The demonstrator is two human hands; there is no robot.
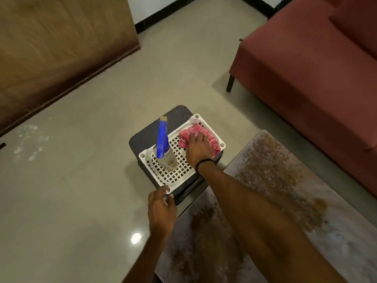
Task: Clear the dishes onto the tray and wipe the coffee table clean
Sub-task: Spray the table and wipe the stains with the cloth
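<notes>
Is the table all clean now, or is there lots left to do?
Not yet. No dishes show on the visible part of the coffee table, so clearing looks done. Right now the right hand rests on the pink cloth in the white tray, which also holds the spray bottle; the left hand is at the tray's near corner. Brown crumbs litter the table, so wiping is left.

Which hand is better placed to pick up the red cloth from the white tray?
Right. The right hand lies on the red cloth in the white tray, while the left hand is at the tray's near corner, apart from the cloth.
</notes>
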